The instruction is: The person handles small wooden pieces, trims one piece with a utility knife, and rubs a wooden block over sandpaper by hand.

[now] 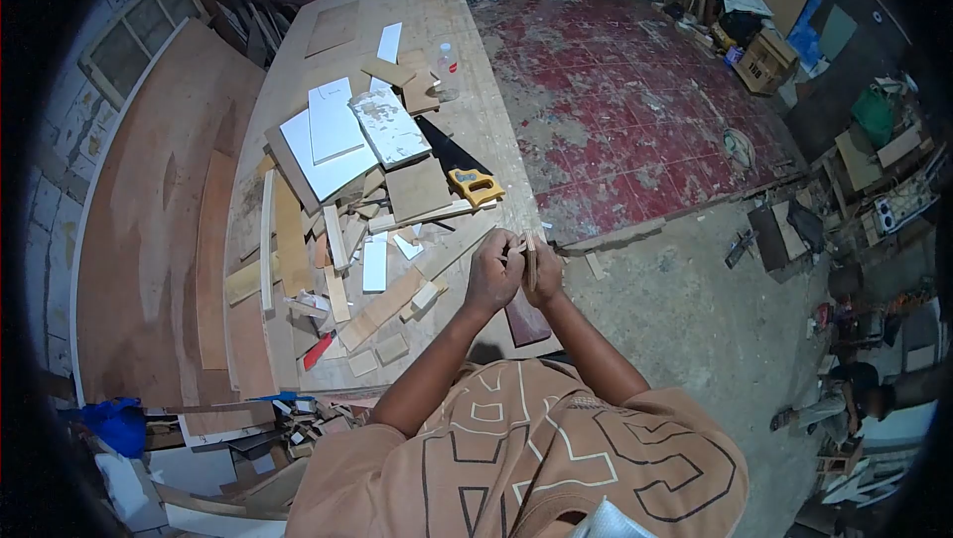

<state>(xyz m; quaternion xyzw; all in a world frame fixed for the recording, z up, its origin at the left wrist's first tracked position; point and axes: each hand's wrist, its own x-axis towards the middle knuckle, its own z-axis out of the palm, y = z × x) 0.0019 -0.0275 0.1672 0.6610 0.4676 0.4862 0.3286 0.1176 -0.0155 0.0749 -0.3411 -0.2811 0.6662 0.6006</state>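
Observation:
Close together at the table's right edge, my left hand (493,275) and my right hand (543,275) are both closed. My right hand grips a small thin piece of wood (531,265), held upright between the two hands. The fingers of my left hand are curled in a pinch beside its top end; what they hold is too small to make out. Below my hands lies a dark reddish-brown board (527,324). A handsaw with a yellow handle (476,187) rests on the table beyond my left hand.
Wood offcuts (372,315), white panels (333,121) and a plastic bottle (446,60) cover much of the wooden table (476,71). A red-handled tool (318,350) lies near its front. A raised red tiled floor (635,111) is to the right. Another person (844,401) is at far right.

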